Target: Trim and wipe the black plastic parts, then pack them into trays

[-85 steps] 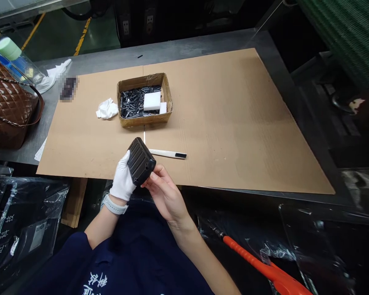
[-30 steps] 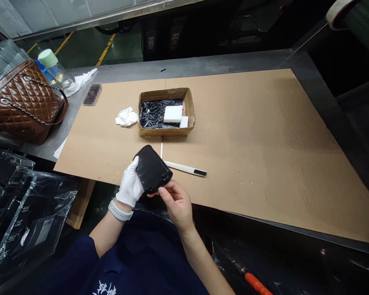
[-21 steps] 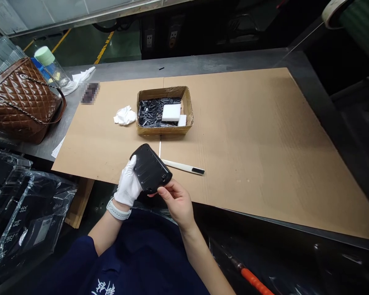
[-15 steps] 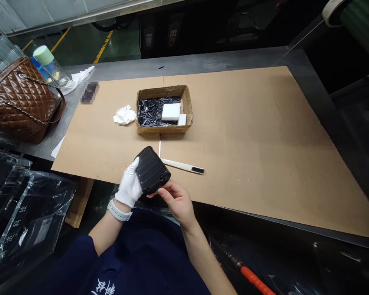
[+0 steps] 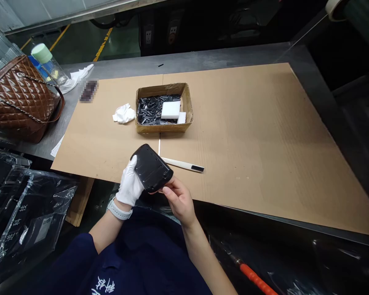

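Across the steel counter point(image 5: 221, 53) and its cardboard sheet point(image 5: 252, 123), I have 2 hands up near the sheet's front edge: the gloved left hand point(image 5: 129, 184) closed on the left side of a black plastic housing point(image 5: 150, 168), and the bare right hand point(image 5: 178, 200) gripping its lower corner, well clear of the cardboard tray point(image 5: 162, 129).

The person wears a white left glove point(image 5: 129, 184), white watch band point(image 5: 119, 213) and navy shirt point(image 5: 141, 258) with white lettering point(image 5: 104, 284).

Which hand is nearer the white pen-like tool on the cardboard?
The right hand, which is bare, is nearer, just below the white pen-like tool. The left hand, gloved, is farther off, beyond the black casing.
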The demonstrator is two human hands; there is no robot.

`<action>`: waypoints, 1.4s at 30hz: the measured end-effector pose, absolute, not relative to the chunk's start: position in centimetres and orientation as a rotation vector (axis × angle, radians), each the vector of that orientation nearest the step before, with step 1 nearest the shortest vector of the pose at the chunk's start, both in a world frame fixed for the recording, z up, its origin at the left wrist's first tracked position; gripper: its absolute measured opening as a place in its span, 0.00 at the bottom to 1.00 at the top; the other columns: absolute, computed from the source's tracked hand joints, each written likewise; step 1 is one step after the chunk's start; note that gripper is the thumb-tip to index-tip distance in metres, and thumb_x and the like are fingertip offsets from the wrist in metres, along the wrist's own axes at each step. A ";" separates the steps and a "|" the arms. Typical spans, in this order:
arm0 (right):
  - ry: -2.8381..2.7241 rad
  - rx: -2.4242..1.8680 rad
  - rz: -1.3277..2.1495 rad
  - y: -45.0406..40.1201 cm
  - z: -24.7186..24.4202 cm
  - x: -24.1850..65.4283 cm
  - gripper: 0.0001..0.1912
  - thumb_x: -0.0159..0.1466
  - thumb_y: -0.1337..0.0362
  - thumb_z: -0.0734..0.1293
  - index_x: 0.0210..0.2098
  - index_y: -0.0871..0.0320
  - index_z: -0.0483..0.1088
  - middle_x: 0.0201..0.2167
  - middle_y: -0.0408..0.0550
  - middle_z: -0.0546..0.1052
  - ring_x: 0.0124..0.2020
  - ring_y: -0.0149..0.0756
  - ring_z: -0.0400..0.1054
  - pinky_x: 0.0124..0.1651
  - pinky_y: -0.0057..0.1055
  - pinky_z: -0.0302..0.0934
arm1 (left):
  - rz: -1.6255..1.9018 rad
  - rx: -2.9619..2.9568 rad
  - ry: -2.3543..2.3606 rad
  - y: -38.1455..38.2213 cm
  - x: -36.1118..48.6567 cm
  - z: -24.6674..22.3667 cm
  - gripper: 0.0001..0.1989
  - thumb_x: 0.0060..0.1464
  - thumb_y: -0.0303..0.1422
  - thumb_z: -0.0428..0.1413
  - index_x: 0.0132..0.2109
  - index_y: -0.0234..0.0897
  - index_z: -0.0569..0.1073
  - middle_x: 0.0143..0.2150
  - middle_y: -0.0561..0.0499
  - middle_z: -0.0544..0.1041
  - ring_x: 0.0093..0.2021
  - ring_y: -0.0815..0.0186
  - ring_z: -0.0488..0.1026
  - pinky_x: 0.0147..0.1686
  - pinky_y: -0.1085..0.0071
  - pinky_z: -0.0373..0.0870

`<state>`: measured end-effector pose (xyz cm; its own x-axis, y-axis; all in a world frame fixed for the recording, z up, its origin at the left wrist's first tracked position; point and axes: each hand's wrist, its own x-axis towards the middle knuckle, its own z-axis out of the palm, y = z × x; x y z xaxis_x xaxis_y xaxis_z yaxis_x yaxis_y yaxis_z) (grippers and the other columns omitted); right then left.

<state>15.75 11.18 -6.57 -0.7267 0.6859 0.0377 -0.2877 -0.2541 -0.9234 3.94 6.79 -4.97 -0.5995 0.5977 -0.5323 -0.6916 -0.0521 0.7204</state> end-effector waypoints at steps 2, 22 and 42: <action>-1.387 -0.608 1.964 11.3 -6.6 15.5 0.14 0.57 0.51 0.69 0.29 0.56 0.70 0.24 0.44 0.75 0.25 0.34 0.71 0.30 0.31 0.68 | 1.824 -0.200 1.242 7.0 3.6 -4.8 0.17 0.57 0.40 0.52 0.45 0.31 0.73 0.43 0.43 0.78 0.45 0.60 0.76 0.51 0.61 0.70; -1.761 -0.745 0.756 14.2 -5.1 12.7 0.17 0.66 0.60 0.57 0.53 0.56 0.63 0.54 0.56 0.67 0.58 0.45 0.60 0.58 0.50 0.55 | 1.971 0.092 1.403 7.7 6.3 -2.3 0.19 0.58 0.40 0.52 0.55 0.39 0.67 0.50 0.48 0.76 0.50 0.63 0.74 0.54 0.65 0.68; -1.138 -0.843 1.382 14.8 -4.9 17.3 0.23 0.60 0.43 0.62 0.25 0.56 0.72 0.20 0.42 0.74 0.25 0.34 0.69 0.39 0.36 0.62 | 1.777 0.118 0.975 5.3 5.3 -3.2 0.16 0.60 0.43 0.46 0.42 0.38 0.73 0.18 0.58 0.57 0.13 0.75 0.50 0.11 0.79 0.54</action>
<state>17.35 14.84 -4.92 -0.1428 0.9833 0.1125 -0.2990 0.0655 -0.9520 5.31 5.27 -3.24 -0.4384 0.8247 -0.3573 -0.7443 -0.1102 0.6587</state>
